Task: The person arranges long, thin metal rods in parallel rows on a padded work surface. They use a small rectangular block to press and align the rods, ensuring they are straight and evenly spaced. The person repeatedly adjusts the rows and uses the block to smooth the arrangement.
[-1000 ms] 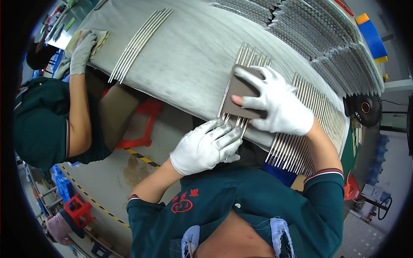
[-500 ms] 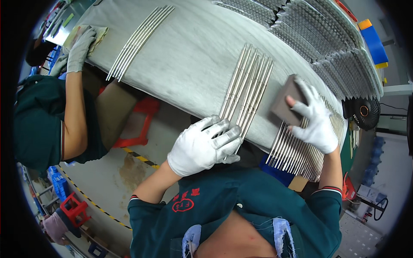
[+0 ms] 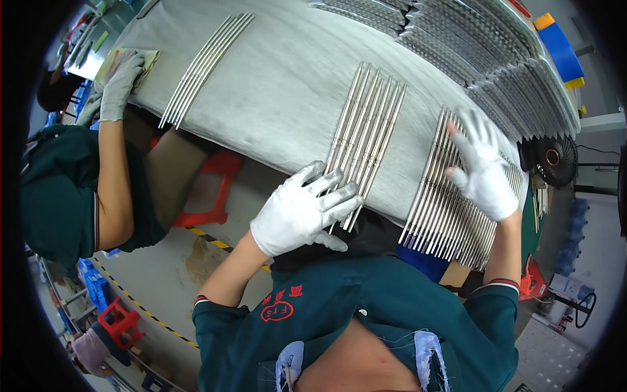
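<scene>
My left hand [image 3: 294, 212], in a white glove with greyed fingertips, lies over the near ends of a small group of slim silvery metal rods [image 3: 367, 127]. Its fingers are stretched and spread. My right hand [image 3: 486, 173], also gloved with thumb and one fingertip bare, hovers or rests over a wider, dense row of similar rods [image 3: 434, 209] at the right; whether it touches them I cannot tell. Its fingers are apart, and no block shows in it. Both groups reach past the near edge of the grey cloth-covered table [image 3: 281, 98].
Another group of rods [image 3: 206, 68] lies further left. Beside it a co-worker's gloved hand [image 3: 121, 85] presses on a cloth [image 3: 149, 62]. Stacks of plastic-wrapped ribbed packs [image 3: 473, 42] line the far side. A black fan [image 3: 554, 157] stands right; a red stool [image 3: 212, 189] stands below the table.
The grey-brown block that was in my right hand is out of sight, and that hand's fingers have opened out. My left hand has shifted slightly left and up along the rods.
</scene>
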Demonstrator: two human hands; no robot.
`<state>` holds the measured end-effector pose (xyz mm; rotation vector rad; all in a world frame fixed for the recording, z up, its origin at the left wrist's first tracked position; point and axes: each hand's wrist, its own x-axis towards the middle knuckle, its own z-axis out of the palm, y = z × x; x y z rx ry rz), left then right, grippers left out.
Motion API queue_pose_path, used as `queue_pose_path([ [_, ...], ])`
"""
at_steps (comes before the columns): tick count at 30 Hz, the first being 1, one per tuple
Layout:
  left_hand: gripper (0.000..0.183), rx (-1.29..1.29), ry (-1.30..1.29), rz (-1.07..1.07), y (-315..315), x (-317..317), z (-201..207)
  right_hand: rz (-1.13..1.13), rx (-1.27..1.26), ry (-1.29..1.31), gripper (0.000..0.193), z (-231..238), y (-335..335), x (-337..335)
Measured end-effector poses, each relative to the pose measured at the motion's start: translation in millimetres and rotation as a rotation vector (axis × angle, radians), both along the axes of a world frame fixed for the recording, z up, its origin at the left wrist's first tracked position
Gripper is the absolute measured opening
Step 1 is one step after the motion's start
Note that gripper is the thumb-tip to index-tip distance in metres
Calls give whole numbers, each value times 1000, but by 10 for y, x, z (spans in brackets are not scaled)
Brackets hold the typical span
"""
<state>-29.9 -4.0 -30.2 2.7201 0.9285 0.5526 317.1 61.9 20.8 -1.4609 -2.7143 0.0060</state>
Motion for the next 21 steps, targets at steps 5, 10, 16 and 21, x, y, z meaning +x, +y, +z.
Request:
queue_pose_path([
  [5,75,64,57,-8,42,29,-65,336,-63,154,65,-309,456,-699],
  [10,70,25,71,-37,-17,110,42,534,1,92,62,-544,835,-1007],
  [16,71,-61,145,3,-47,-14,88,558,21,105,61,-582,956,-1290],
  [21,72,-91,170,88,-61,-186,90,583,46,120,62,-599,1061,-1569],
])
